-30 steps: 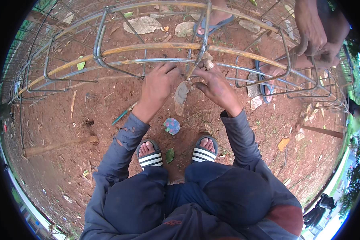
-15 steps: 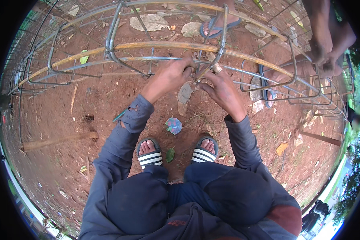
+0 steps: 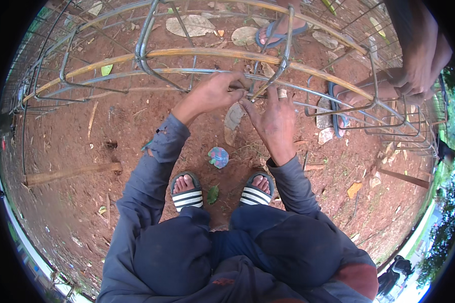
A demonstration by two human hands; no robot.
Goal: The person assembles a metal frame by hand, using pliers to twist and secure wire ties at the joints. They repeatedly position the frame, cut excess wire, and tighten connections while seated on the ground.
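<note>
A long cage of steel reinforcing bars (image 3: 202, 52) crosses in front of me, with square bent stirrups (image 3: 287, 46) around its lengthwise bars. My left hand (image 3: 213, 96) comes from the left to the near lower corner of one stirrup, its fingers curled and pinched by the grey lower bar (image 3: 313, 92). On the other side of that corner is my right hand (image 3: 278, 123), a ring on one finger, thumb and fingers bent in around the stirrup's end. Whatever small thing lies between the fingertips is hidden.
Another person's hands (image 3: 414, 81) are at the cage's right end; their sandaled feet (image 3: 280, 33) stand beyond and among the bars. Reddish soil holds dry leaves (image 3: 189, 26), a crumpled colourful scrap (image 3: 218, 157) between my sandals, and a wooden stake (image 3: 73, 174) at left.
My right hand has turned so its back faces up more, and its wrist has shifted slightly left. The left hand stays at the same corner. The other person's hands moved a little.
</note>
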